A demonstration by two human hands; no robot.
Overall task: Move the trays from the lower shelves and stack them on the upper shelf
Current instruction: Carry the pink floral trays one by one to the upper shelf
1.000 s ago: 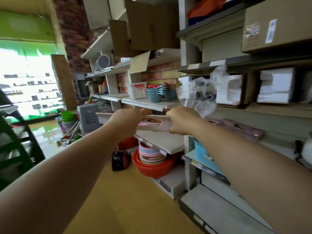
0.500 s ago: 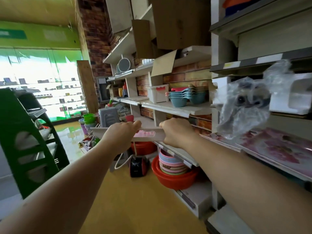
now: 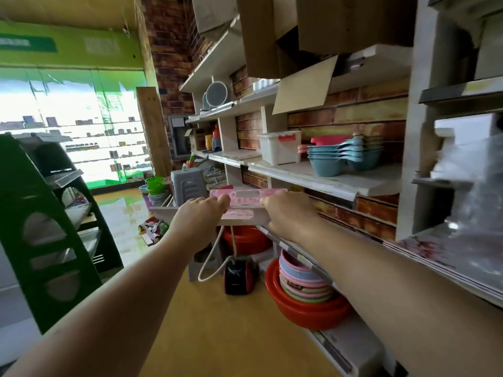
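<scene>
Change: since the earlier frames both arms have swung left along the shelving, and the tray now sits tipped up so its pink patterned face shows between the hands; before, only its edge showed.
Green rack [image 3: 51, 235]: stands on the floor at far left, dark green with oval cut-outs.
Grey stool [image 3: 187, 185]: on the floor just behind the tray, beside stacked green and blue buckets [image 3: 155, 187].
Left hand [image 3: 200, 213]: fingers curled over the near rim of the tray, gripping its left part.
Tray [image 3: 246, 204]: pink, flower-patterned, held out in the air in front of the shelves, above the floor and to the left of the shelf ends, touching no shelf that I can see.
Right hand [image 3: 290, 209]: fingers curled round the tray's right end, gripping it.
Red basin [image 3: 304, 308]: on the bottom shelf under the right forearm, with a stack of pastel bowls [image 3: 302, 278] nested inside.
Black and red appliance [image 3: 239, 276]: on the floor left of the basin, a white cord looping up from it.
Blue bowls [image 3: 343, 156]: stacked on the middle shelf [image 3: 326, 180], next to a white lidded box [image 3: 280, 148].
Tray stack [image 3: 446, 257]: more patterned trays lie flat on the shelf at right, beyond the right forearm, blurred.
</scene>
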